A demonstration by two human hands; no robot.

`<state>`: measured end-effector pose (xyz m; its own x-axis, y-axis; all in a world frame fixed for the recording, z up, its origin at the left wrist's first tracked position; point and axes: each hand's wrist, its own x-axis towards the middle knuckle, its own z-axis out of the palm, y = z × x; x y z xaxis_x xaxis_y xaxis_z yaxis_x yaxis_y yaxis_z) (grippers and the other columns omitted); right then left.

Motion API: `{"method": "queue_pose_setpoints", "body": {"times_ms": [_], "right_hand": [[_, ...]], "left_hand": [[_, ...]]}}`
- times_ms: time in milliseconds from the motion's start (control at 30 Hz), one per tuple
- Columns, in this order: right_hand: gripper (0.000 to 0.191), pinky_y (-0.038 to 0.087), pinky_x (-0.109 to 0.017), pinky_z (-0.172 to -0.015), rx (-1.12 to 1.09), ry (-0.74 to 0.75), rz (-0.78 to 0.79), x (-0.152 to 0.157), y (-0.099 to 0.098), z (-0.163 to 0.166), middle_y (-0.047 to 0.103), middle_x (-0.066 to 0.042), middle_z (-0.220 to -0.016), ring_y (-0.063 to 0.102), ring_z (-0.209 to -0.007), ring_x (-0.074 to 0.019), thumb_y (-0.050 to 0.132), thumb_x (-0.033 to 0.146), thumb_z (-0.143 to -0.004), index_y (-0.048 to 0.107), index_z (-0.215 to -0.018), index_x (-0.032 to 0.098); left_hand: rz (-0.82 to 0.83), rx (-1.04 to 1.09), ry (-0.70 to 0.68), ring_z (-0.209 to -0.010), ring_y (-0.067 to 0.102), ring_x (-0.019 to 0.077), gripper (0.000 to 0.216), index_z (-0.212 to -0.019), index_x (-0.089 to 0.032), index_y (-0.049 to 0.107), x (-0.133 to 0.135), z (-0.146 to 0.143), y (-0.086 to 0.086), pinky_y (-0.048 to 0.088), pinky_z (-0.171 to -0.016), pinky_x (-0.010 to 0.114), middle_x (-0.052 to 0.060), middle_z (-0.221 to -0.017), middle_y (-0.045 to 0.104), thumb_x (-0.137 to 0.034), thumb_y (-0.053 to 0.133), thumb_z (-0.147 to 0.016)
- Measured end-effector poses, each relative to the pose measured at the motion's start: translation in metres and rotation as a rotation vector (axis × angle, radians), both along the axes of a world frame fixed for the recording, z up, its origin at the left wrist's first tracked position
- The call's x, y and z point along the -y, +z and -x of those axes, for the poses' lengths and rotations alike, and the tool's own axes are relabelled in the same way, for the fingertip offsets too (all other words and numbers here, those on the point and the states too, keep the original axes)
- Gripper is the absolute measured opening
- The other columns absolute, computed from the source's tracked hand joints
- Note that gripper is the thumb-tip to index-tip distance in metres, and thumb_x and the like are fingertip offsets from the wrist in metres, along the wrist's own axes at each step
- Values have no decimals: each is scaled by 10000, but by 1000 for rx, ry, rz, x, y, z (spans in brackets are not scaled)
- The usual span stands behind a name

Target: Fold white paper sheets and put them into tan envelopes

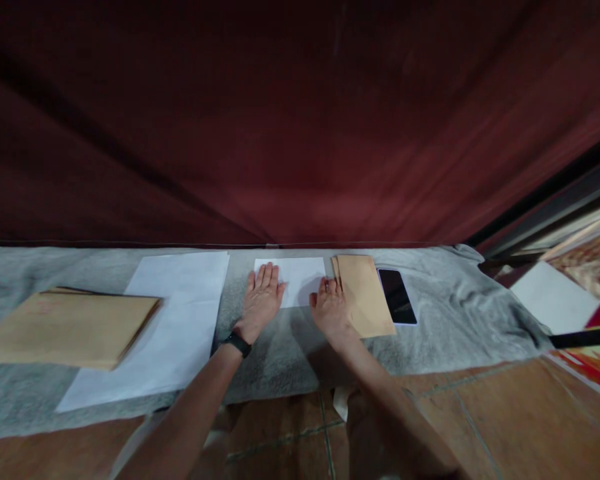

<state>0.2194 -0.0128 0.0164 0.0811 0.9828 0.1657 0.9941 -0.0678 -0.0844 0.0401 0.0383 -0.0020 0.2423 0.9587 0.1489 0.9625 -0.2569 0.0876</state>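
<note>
My left hand (261, 299) lies flat with its fingers stretched out, pressing on the left part of a small folded white paper (300, 277) on the grey cloth (430, 313). A black band sits on that wrist. My right hand (330, 308) rests palm down at the paper's right edge, fingers together and slightly curled, touching both the paper and a stack of brown envelopes (365, 293) just to its right. Neither hand grips anything.
A dark phone (397, 296) lies right of the envelopes. Large white sheets (180, 313) and a second brown envelope pile (65, 327) lie at the left. A dark red curtain (300, 120) hangs behind. Tiled floor (480, 420) shows below.
</note>
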Motion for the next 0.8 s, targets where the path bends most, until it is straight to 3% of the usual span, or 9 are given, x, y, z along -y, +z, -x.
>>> {"method": "queue_pose_setpoints", "body": {"times_ms": [200, 433, 633, 800], "right_hand": [[527, 499, -437, -986, 16, -55, -23, -4, -1, 1, 566, -322, -1400, 599, -1228, -348, 441, 261, -1015, 503, -1445, -38], [552, 539, -468, -961, -162, -91, 80, -11, 7, -4, 587, -342, -1358, 638, -1203, -386, 445, 263, -999, 473, -1476, -13], [514, 542, -398, -968, -189, -89, 67, -16, 11, -11, 666, -298, -1272, 678, -1157, -313, 440, 245, -1004, 482, -1434, -34], [534, 544, -361, -948, -210, -73, 170, -14, 13, -12, 663, -285, -1301, 693, -1165, -304, 462, 208, -1000, 421, -1492, 4]], "left_hand": [[33, 4, -139, -1566, 223, 281, 582, -1591, -141, 361, 8, -8, 2, 144, -1291, 511, 74, -1661, 325, -373, 248, -1069], [8, 84, -219, -1558, 259, 252, 581, -1580, -142, 377, 21, -20, -2, 187, -1287, 492, 106, -1637, 373, -385, 303, -1057], [12, 94, -274, -1546, 291, 252, 596, -1553, -70, 401, 29, -26, -1, 227, -1279, 456, 154, -1631, 376, -380, 313, -1052], [24, 87, -268, -1549, 287, 227, 574, -1564, -122, 398, 20, -24, 2, 204, -1284, 444, 115, -1639, 374, -374, 284, -1061]]}}
